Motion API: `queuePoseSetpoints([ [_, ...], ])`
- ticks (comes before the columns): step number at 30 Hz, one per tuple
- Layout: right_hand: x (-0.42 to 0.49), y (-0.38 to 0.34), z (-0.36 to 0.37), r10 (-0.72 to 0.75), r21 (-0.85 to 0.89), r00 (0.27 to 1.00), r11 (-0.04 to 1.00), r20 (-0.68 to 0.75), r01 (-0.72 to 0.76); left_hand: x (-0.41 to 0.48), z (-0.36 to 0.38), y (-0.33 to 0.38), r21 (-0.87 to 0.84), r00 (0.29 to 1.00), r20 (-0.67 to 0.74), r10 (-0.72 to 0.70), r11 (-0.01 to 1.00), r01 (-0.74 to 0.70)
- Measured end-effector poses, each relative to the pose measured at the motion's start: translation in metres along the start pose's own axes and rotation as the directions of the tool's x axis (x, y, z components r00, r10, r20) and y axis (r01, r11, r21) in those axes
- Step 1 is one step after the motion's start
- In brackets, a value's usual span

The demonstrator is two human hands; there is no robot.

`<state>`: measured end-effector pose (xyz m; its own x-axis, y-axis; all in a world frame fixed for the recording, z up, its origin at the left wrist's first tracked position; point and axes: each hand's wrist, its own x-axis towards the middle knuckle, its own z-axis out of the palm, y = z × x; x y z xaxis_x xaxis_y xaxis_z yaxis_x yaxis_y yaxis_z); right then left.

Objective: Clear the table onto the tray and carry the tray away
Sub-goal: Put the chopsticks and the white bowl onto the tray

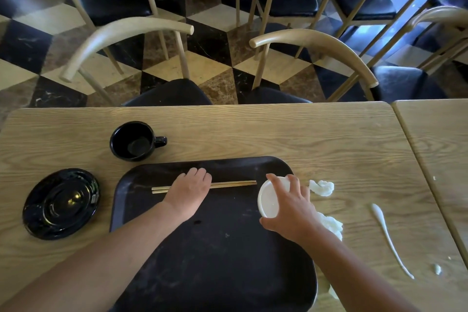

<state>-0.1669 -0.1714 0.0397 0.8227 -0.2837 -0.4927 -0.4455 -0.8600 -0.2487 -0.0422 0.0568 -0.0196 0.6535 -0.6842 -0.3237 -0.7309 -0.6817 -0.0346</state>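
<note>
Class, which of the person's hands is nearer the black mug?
Left. The left hand rests on the chopsticks, just below-right of the black mug; the right hand is farther right.

Chopsticks (228, 184) on tray (202, 261); mug (133, 141) behind, saucer (60, 204) left, tissue (322, 187) right.

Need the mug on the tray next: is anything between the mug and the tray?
Nothing visible. The mug stands just beyond the tray rim, with bare table between; the left hand rests on the chopsticks.
</note>
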Motion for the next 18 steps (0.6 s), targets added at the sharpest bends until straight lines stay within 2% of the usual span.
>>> queuePoseSetpoints([
  [12, 0.000, 0.002, 0.000, 0.004, -0.020, 1.000, 1.000, -0.009, -0.004, 0.004, 0.002, -0.012, -0.088, 0.994, -0.084, -0.070, 0.994, 0.062],
  [18, 0.002, 0.002, 0.006, 0.016, 0.003, 1.000, 1.000, -0.006, -0.016, 0.013, 0.007, -0.019, -0.199, 0.985, -0.128, -0.115, 0.976, 0.088],
])
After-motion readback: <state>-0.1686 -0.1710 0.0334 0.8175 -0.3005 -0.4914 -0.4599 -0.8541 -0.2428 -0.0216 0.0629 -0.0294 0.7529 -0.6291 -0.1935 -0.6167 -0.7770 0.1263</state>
